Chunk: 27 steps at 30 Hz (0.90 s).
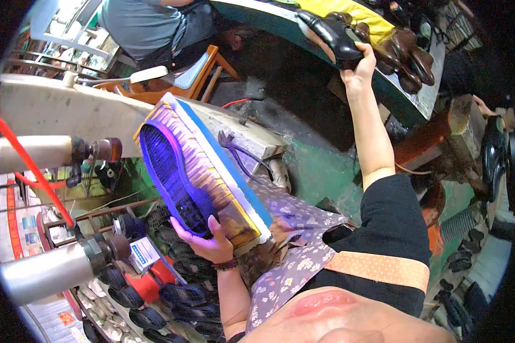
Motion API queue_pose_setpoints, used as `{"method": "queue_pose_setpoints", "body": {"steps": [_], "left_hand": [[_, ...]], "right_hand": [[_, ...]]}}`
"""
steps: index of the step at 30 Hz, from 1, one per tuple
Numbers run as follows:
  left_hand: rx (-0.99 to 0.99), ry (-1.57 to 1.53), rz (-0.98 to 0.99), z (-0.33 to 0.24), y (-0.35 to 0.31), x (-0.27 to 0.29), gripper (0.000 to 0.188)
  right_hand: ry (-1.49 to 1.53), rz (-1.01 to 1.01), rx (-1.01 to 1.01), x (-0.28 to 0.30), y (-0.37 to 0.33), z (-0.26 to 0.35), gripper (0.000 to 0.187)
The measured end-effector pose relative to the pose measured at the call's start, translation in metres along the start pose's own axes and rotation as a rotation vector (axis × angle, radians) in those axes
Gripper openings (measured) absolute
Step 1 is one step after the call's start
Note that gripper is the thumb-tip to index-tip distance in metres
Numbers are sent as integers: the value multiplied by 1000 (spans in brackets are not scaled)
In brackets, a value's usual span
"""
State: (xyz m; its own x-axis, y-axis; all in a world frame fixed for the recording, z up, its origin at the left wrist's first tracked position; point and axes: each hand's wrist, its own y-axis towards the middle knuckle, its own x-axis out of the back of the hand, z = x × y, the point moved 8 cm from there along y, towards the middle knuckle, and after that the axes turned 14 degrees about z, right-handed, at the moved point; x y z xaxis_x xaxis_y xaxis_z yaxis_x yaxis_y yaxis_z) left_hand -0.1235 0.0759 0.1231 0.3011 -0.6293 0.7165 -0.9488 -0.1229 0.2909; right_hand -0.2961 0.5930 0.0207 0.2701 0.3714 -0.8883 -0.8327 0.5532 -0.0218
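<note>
My left hand (pixel 210 244) grips the heel end of a dark shoe sole (pixel 174 177). The sole's hollow inner side faces up, and purple light falls on it. It is tilted over a worn, yellow-stained block with a blue edge (pixel 226 197). Out to the upper right, my right arm is stretched full length. My right hand (pixel 360 67) is closed round a glossy black shoe (pixel 333 41) at the edge of a curved bench. Part of that shoe is hidden by my fingers, and more shoes lie right beside it.
Pincers (pixel 233 150) rest beside the block. Brown shoes (pixel 403 60) and a yellow cloth (pixel 363 14) lie on the curved bench (pixel 257 11). Metal machine cylinders (pixel 48 273) jut in from the left, above racks of black soles (pixel 183 294). Another person (pixel 149 28) sits near a wooden chair (pixel 209 71).
</note>
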Motion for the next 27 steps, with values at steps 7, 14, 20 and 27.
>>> {"method": "queue_pose_setpoints", "body": {"steps": [7, 14, 20, 27], "left_hand": [[0, 21, 23, 4, 2, -2, 81], [9, 36, -13, 12, 6, -9, 77], [-76, 102, -62, 18, 17, -17, 82], [-22, 104, -75, 41, 24, -26, 90]], "right_hand": [[-47, -14, -108, 54, -73, 14, 29], [-129, -186, -145, 129, -148, 27, 18], [-185, -199, -151, 123, -191, 42, 22], [-206, -2, 0, 94, -192, 86, 23]]}}
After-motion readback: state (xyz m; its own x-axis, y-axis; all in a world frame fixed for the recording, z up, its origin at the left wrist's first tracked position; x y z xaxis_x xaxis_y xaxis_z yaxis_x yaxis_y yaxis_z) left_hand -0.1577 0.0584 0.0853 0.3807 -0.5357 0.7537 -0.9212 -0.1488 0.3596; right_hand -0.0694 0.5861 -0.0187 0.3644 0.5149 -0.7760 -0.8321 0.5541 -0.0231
